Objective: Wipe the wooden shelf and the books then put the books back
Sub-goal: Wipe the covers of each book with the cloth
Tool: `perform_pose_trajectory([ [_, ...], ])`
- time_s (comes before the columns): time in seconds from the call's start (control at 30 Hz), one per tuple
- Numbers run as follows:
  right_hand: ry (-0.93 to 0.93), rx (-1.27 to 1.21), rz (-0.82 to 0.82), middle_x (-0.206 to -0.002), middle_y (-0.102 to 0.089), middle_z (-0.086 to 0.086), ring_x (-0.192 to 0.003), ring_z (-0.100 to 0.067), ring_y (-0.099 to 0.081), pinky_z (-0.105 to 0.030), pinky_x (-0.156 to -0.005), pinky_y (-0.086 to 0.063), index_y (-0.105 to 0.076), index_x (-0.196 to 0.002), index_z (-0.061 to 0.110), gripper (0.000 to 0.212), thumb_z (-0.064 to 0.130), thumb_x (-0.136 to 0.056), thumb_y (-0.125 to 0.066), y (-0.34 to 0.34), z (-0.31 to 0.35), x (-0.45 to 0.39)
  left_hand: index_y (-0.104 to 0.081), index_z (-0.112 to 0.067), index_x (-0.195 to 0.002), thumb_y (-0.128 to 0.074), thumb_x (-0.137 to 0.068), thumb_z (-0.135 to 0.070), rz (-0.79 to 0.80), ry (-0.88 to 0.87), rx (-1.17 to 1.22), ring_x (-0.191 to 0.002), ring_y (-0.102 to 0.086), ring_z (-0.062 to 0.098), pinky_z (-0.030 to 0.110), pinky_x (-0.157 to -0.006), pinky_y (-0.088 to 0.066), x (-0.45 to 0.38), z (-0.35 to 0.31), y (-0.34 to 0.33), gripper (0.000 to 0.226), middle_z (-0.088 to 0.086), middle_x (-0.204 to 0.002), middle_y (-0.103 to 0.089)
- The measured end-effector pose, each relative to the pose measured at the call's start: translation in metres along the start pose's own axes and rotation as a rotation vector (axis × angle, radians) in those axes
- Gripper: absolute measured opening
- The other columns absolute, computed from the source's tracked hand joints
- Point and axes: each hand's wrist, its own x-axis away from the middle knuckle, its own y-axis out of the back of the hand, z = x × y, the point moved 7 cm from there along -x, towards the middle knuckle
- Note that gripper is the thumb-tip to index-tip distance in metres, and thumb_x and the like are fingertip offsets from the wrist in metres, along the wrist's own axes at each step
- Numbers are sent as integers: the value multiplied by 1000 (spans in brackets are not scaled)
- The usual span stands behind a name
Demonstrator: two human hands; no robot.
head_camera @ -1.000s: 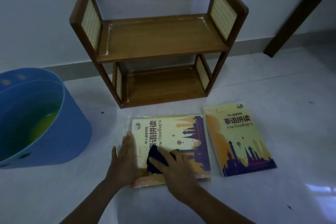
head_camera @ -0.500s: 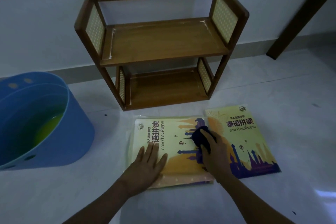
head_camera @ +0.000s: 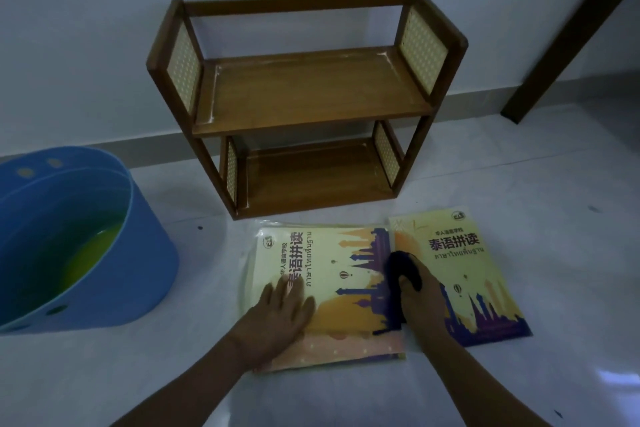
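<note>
blue tub (head_camera: 138, 274), perhaps yellow-green liquid (head_camera: 86, 253)

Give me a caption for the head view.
Left hand steadies a book while right hand wipes it with a cloth.

"泰语拼读" on both books (head_camera: 460, 263) (covers alike)

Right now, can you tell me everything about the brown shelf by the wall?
The wooden shelf stands upright on the pale floor, its back to the white wall. It is dark brown wood with two flat boards, an upper and a lower, and a bar across the top at the back. Each side has pale woven-looking panels. Both boards hold nothing and look a bit shiny. Its front foot sits just behind the left book; whether they touch, I cannot tell.
</note>
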Motion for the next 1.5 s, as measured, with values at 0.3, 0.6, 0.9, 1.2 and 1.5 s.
perform_pose_trajectory([
  [0.3,-44,-132,-54,-112,-61,-5,-99,-25,-57,-30,-73,-46,-54,-131,16,40,4,-94,-47,12,-6,-7,-46,-11,-121,-78,-70,-22,-3,20,-40,-80,-67,52,50,-56,-58,-14,-7,28,61,31,-107,-66],
  [0.6,-122,-299,-215,-130,-55,-7,-106,-31,-56,-49,-86,-52,-46,-138,25,44,13,-96,-48,57,15,-24,-46,-31,-128,-51,-96,-25,-335,435,914,-83,-65,11,29,-64,-56,28,90,166,32,-12,-100,-62],
  [0.9,238,-144,-97,-75,-60,-12,-58,-15,-55,-29,-56,-43,-61,-100,4,22,-3,-86,-46,39,78,0,-58,-24,-108,-50,-96,-10,-222,785,2144,-93,-68,7,26,-90,-49,56,51,62,20,-11,-96,-73],
  [1.2,616,488,93,-140,-49,-6,-104,-34,-55,-45,-88,-51,-54,-131,28,50,10,-84,-58,-71,52,48,-59,-34,-110,-47,-93,-50,-98,797,1239,-104,-59,14,33,-89,-48,68,77,-17,27,-6,-116,-61],
  [1.5,1210,525,298,-136,-54,6,-95,-23,-60,-33,-85,-48,-51,-125,45,46,28,-84,-61,-157,72,130,-56,-36,-113,-37,-101,-38,-216,937,1657,-114,-55,17,28,-93,-42,62,68,-33,22,-8,-120,-60],
])
